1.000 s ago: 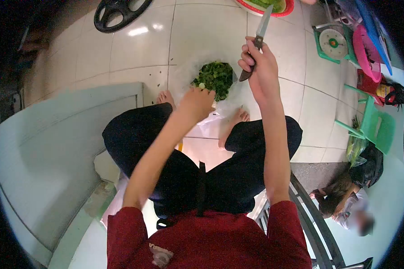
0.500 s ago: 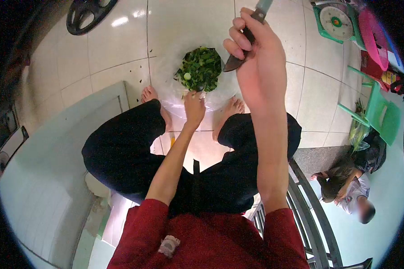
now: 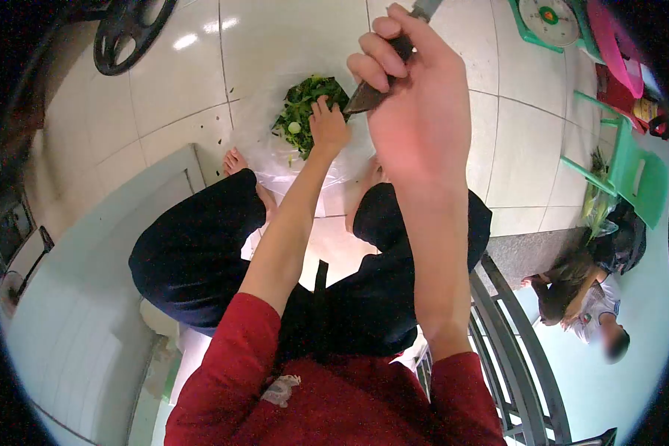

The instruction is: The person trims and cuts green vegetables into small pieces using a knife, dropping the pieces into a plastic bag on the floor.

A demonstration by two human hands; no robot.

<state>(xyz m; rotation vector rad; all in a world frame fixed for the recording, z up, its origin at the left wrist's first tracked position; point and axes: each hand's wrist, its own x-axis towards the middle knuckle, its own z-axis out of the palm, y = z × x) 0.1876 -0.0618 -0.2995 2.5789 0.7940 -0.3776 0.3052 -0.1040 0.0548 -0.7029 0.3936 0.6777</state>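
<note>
Greens (image 3: 293, 111), ringed by plastic (image 3: 358, 141), on floor (image 3: 175, 93) ahead of feet (image 3: 236, 162); left hand (image 3: 330, 128) over their right part. Knife (image 3: 367, 97) in right hand (image 3: 422, 97). Steering wheel (image 3: 130, 30) front left; scale (image 3: 548, 18) front right, chair (image 3: 641, 186) nearer, person (image 3: 593, 308) behind chair.

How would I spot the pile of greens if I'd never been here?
On the pale tiled floor, near bare feet, lies clear plastic. It surrounds the pile of greens, under the left hand. Dark and leafy, it alone bears a pale round piece.
</note>
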